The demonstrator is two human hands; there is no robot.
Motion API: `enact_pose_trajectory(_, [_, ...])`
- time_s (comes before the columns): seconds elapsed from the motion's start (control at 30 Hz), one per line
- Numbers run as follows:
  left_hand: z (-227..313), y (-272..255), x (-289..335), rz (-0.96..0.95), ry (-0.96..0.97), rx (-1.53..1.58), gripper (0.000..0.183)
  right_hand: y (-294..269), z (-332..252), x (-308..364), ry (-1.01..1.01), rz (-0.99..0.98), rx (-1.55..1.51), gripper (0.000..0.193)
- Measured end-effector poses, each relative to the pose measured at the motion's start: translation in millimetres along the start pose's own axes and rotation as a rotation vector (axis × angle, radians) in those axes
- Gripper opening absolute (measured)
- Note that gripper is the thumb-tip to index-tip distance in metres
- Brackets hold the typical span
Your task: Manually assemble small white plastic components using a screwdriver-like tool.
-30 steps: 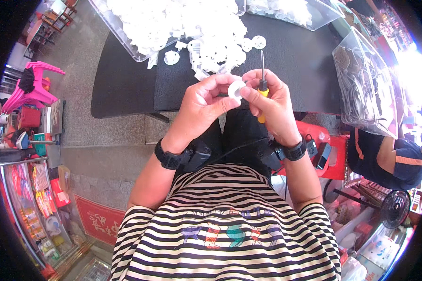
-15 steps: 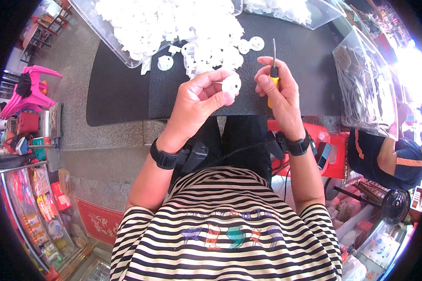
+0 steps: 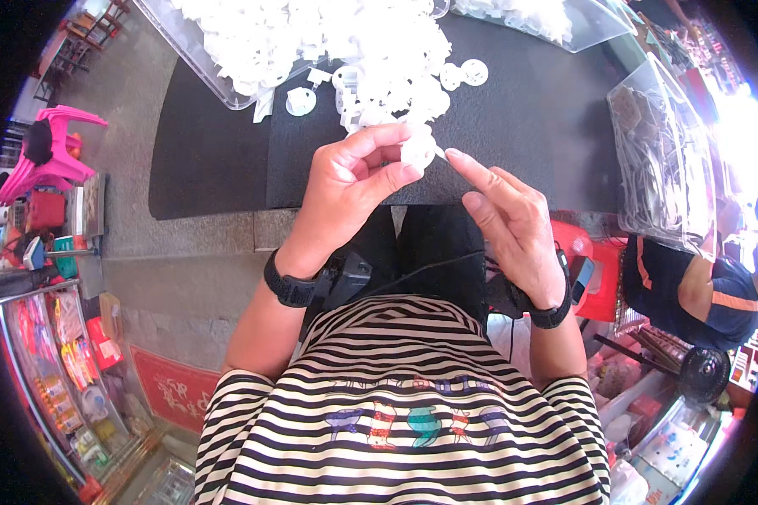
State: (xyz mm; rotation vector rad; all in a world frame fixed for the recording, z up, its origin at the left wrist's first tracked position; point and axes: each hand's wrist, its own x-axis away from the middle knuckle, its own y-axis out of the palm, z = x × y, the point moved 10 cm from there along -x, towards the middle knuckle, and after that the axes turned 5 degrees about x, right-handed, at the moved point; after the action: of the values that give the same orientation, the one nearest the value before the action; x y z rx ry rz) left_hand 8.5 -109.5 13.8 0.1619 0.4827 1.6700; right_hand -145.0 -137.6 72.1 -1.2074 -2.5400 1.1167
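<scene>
A small round white plastic part [image 3: 418,152] with a hole in it sits pinched between the thumb and fingers of my left hand [image 3: 354,177], above the front edge of the black table [image 3: 522,126]. My right hand [image 3: 514,223] is back-up beside it. Its index finger stretches to a small pale tip at the part's right side, and the thumb stands apart below. The other fingers and the palm are turned away, and no screwdriver shows there. Just beyond my left hand lies a heap of similar white parts [image 3: 396,84].
A clear bin [image 3: 240,101] heaped with white parts stands at the far left. Another clear tray [image 3: 602,38] is at the far right. A clear box [image 3: 661,160] of thin pieces stands on the right edge, near another person [image 3: 691,286]. Pink stools [image 3: 63,147] are at left.
My right hand has turned over and come to the white part. The yellow-handled screwdriver it held upright is now out of sight. My left hand keeps the part in nearly the same place.
</scene>
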Motion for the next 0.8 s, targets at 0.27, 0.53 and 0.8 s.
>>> enact_pose_trajectory(0.27, [0.5, -0.3, 1.3, -0.009, 0.018, 0.006, 0.036, -0.2, -2.0, 0.2, -0.003, 0.013, 0.084, 0.041])
enact_pose_trajectory(0.53, [1.3, 0.5, 1.7, -0.023, 0.025, 0.034, 0.037, 4.6, 1.6, 1.2, 0.009, -0.006, -0.002, 0.04])
enact_pose_trajectory(0.8, [-0.5, -0.9, 1.5, -0.022, 0.017, -0.006, 0.038, 7.3, 4.3, 1.1, 0.109, -0.073, -0.111, 0.04])
